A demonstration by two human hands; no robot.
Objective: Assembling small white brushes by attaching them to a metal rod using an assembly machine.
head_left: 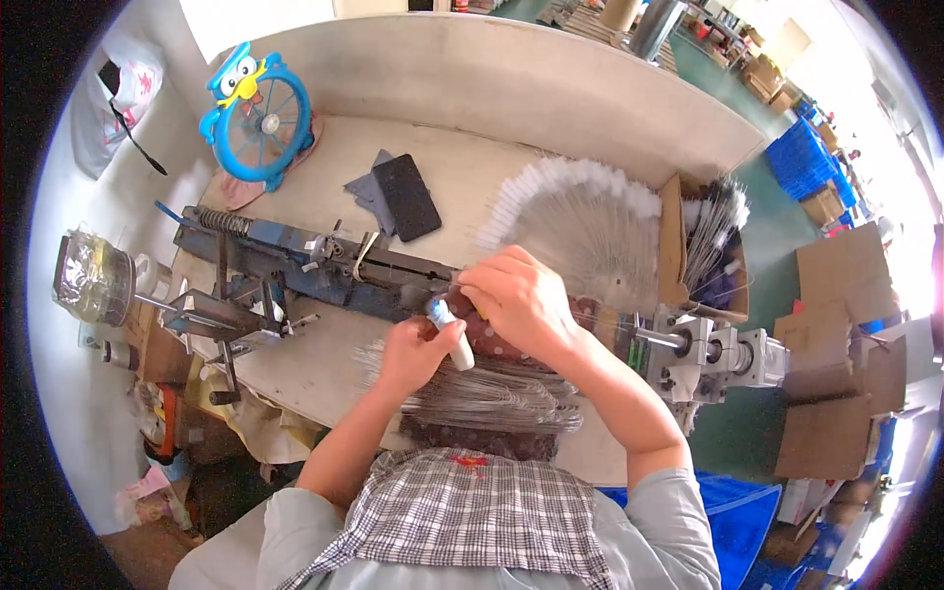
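My left hand [413, 356] is closed round a small white bottle [458, 351] with a bluish upper end, tilted over the bench. Close beside it, my right hand [521, 300] is bent down with its fingers drawn together. A bit of yellow shows under those fingers, but what they hold is hidden. Below both hands lies a thick bundle of thin metal wires [492, 401] on a dark dotted cloth [482, 441]. Beyond the right hand, many white-tipped wire brushes [580, 211] are fanned out on the bench.
A long metal fixture [334, 265] runs across the bench, with a crank mechanism [231, 320] at left and a motorised shaft unit [713, 352] at right. A blue toy-shaped fan [261, 123], a black flat pad [406, 197] and a carton of wires [703, 246] stand farther back.
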